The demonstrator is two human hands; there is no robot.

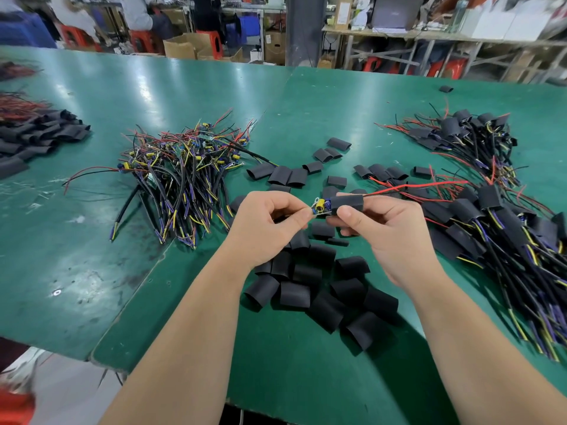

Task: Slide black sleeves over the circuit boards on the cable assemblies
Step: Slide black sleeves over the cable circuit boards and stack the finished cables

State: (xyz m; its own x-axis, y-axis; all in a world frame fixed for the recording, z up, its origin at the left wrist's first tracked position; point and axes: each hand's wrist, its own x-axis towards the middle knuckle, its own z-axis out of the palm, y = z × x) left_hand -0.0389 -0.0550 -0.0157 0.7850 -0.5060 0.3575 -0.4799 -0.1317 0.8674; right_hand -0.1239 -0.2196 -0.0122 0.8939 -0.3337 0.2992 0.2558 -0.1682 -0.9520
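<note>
Above the green table (171, 96) I hold one cable assembly between both hands. My left hand (267, 222) pinches the left end of its small circuit board (320, 206), which carries yellow and blue parts. My right hand (377, 228) grips a black sleeve (349, 201) that covers the board's right part; red wires (414, 187) run out of the sleeve to the right. Loose black sleeves (319, 289) lie in a heap under my hands. A pile of bare assemblies (181, 170) lies to the left, a pile of sleeved ones (497, 225) to the right.
More loose sleeves (288, 174) are scattered behind my hands. Another sleeve heap (36, 133) lies at the far left with red wires behind it. A further sleeved bundle (469, 130) sits at the back right. People on red stools and cardboard boxes stand beyond the table.
</note>
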